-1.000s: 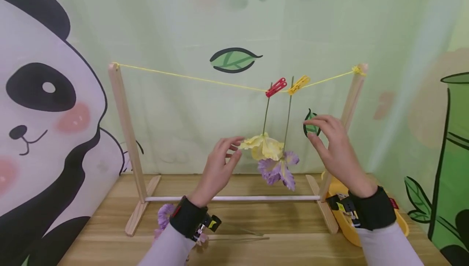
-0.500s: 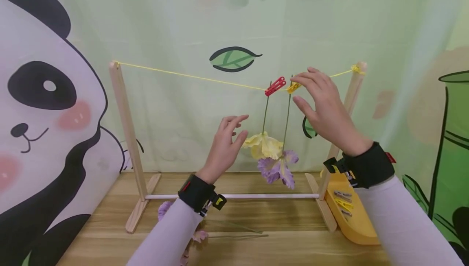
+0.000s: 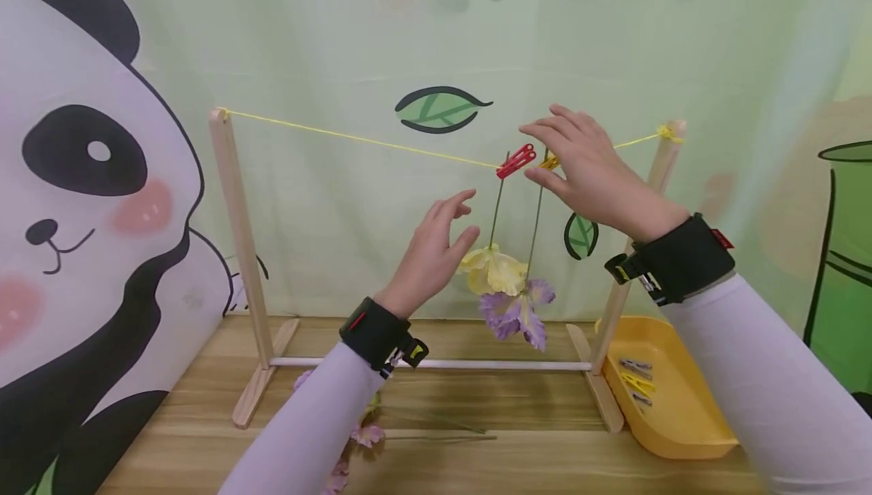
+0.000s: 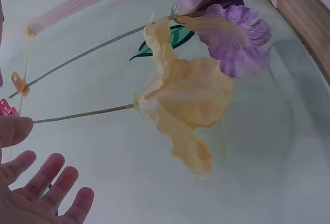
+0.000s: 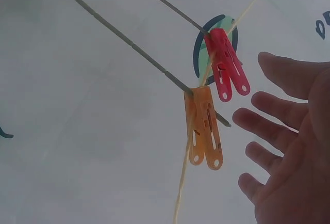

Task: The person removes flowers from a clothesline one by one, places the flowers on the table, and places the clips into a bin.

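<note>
In the head view the right hand [image 3: 599,171] hides part of the yellow clip [image 3: 549,163] towards two o'clock, the left sleeve [image 3: 306,427] covers part of the loose flowers [image 3: 369,435] towards seven, and the tray clips [image 3: 637,383] towards four are too small to count surely. The left wrist view's edge cuts off the left hand [image 4: 31,199] at eight and the red clip [image 4: 7,109] at nine.

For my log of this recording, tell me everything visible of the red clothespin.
The red clothespin looks plastic: two slotted legs, each with a round hole near its end. Clamped on the yellow line beside the yellow clothespin, it grips the green stem of the yellow flower. Its legs tilt up rightward in the head view. Line and stem touch it; the right hand is near but apart.
</note>
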`<state>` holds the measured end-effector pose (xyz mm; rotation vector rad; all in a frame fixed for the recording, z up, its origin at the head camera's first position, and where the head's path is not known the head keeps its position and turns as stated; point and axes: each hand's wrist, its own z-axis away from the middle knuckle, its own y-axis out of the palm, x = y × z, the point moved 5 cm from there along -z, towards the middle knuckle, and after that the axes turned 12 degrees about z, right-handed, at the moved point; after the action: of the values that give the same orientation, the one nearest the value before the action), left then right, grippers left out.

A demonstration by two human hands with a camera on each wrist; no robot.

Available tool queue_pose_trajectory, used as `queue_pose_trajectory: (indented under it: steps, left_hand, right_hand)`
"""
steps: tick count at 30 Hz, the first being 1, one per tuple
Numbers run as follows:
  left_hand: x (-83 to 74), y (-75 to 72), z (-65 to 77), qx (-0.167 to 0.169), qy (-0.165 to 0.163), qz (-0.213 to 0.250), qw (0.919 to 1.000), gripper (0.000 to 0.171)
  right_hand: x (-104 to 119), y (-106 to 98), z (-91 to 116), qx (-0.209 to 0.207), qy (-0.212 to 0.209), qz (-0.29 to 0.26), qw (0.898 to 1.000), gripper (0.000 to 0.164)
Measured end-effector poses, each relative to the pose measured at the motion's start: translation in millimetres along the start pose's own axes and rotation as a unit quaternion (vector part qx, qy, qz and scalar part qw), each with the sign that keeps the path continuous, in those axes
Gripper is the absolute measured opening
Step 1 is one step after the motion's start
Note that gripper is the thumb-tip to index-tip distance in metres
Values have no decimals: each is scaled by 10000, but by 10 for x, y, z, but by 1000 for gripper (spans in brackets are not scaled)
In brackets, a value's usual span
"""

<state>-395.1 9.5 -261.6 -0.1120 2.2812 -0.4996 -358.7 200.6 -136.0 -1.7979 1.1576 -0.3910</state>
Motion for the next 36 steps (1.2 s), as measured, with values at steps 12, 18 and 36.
queue_pose_trajectory:
  steps: [12, 18, 36]
  left_hand:
    - [24, 119, -232, 79, -255, 320, 9991, 54]
    - [18, 242, -310, 436, -389, 660, 9961, 54]
    - [-58, 303, -373, -98, -35, 619, 9980, 39]
  right_hand:
    - [-5, 88, -157, 295, -4, 165, 9994, 43]
    - [26, 81, -200, 408, -143, 623, 9971, 30]
    - [21, -7, -328, 30, -155, 770, 9969, 8]
